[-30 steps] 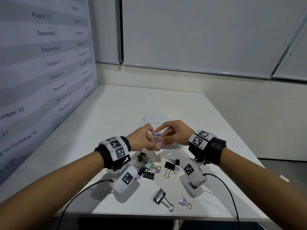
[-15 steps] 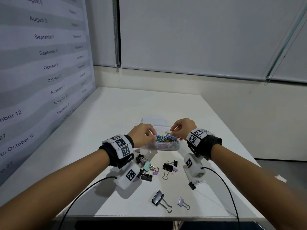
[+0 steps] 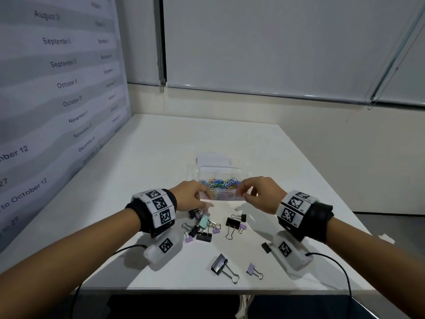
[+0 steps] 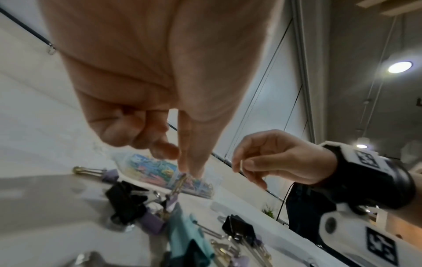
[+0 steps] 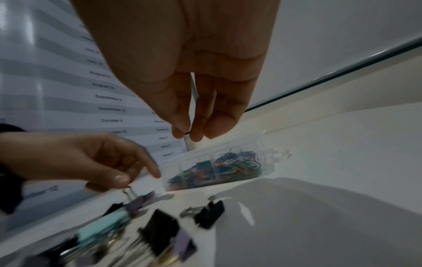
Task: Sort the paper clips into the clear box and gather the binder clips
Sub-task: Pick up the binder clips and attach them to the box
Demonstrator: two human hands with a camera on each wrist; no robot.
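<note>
A clear box (image 3: 220, 197) with coloured paper clips (image 3: 220, 182) heaped in it stands mid-table between my hands; it also shows as the clear box (image 5: 217, 168). My left hand (image 3: 207, 204) is down at the near left corner of the box, and its thumb and forefinger pinch the wire handle of a purple binder clip (image 5: 146, 197) on top of a pile of binder clips (image 3: 202, 226). That pinch on the handle shows under the left hand (image 4: 185, 168). My right hand (image 3: 242, 194) hovers at the box's right end, fingers loosely hanging and holding nothing I can see.
The box's translucent lid (image 3: 213, 160) lies just behind it. Loose on the white table (image 3: 138, 180) are a black binder clip (image 3: 232, 223), a large black one (image 3: 219, 263), a small purple one (image 3: 251, 269) and a small black one (image 3: 266, 247). A calendar wall stands at left.
Both hands have parted and left the space above the box. The left hand dropped to the binder clip pile and took a purple clip's handle; the right drew back to the right.
</note>
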